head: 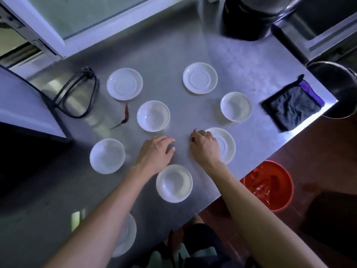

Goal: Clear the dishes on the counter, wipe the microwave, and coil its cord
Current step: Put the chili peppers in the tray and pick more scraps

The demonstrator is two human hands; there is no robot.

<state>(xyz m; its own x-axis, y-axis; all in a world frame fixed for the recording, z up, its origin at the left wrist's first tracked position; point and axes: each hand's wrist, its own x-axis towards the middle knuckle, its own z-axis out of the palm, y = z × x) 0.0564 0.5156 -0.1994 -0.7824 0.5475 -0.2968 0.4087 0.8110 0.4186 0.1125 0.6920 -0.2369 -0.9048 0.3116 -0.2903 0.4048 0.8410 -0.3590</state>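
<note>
Several white saucers and small bowls lie spread over the steel counter [173, 55]: a saucer [124, 84] at the back left, another saucer [200, 77] at the back, a bowl [153, 115] in the middle, a bowl [236, 106] to the right. My right hand [204, 146] pinches a small red chili above the left rim of a near saucer [229, 146]. My left hand [154, 153] rests flat on the counter beside it, fingers relaxed. The white microwave [21, 107] stands at the left, its black cord [77, 95] looped loosely on the counter.
A second red chili [125, 117] lies between the back-left saucer and the middle bowl. A dark cloth [293, 105] sits at the right edge, by a metal pot [336, 88]. A red bucket [270, 184] stands on the floor below. A black appliance [249, 18] stands at the back.
</note>
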